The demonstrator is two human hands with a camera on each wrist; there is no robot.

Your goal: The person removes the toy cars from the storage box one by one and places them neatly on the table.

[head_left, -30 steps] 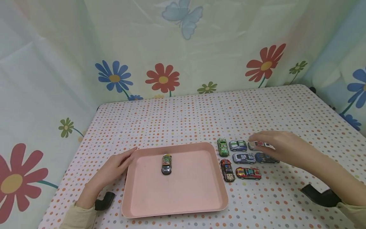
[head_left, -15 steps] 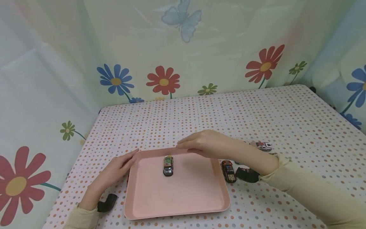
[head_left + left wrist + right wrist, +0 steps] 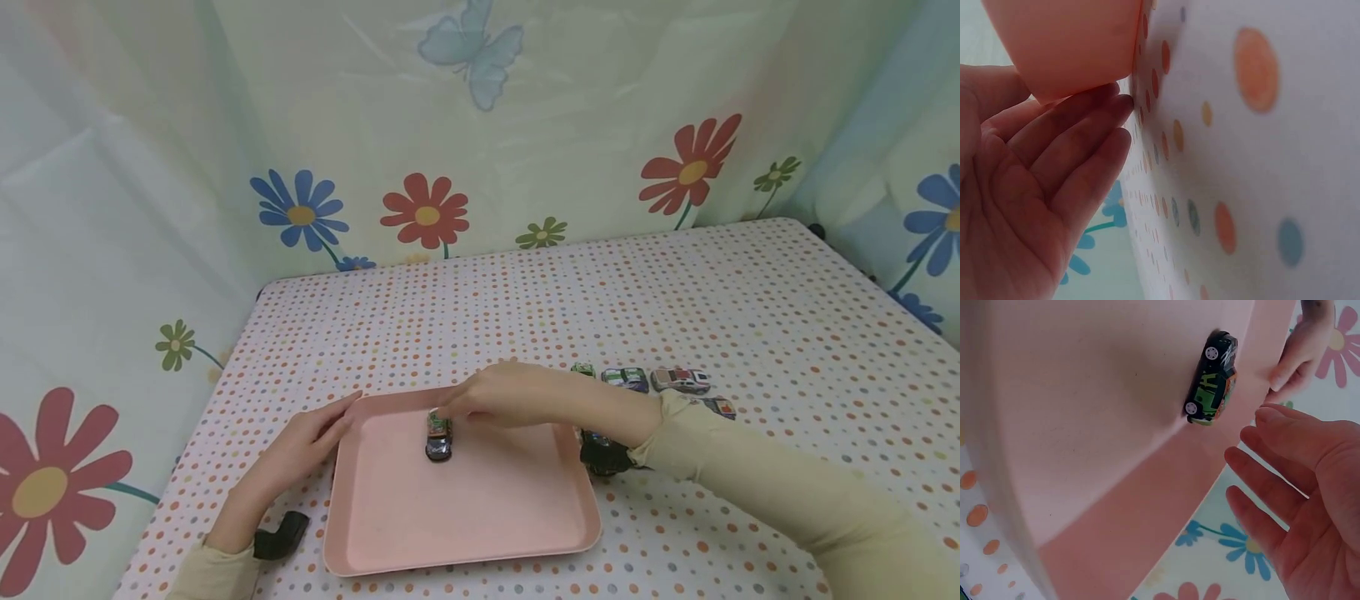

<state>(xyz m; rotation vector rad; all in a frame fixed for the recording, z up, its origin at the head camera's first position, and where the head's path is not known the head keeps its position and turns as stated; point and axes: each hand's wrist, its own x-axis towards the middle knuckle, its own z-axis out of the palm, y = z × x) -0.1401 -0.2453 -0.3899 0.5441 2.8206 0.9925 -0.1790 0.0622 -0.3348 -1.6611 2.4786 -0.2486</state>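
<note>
A small toy car (image 3: pixel 438 447) with a black front and a green-orange roof sits in the upper left of the pink tray (image 3: pixel 465 508). Above the tray's far side, my right hand (image 3: pixel 504 393) has its fingertips close to the car's rear. The right wrist view shows those fingers spread, apart from the car (image 3: pixel 1212 378), with nothing between them. At the tray's far left corner, my left hand (image 3: pixel 300 442) rests its fingers on the outside of the wall. In the left wrist view, its fairly straight fingers touch under the tray's corner (image 3: pixel 1075 50).
Right of the tray, more toy cars stand on the dotted tablecloth (image 3: pixel 420 325), among them a white-green car (image 3: pixel 625 379) and a white-red car (image 3: pixel 681 380). My right forearm hides part of the group. A flowered curtain (image 3: pixel 585 125) hangs behind the table.
My right hand has moved left from the toy cars on the cloth to the car in the tray, its fingertips now near it. My left hand stays at the tray's corner.
</note>
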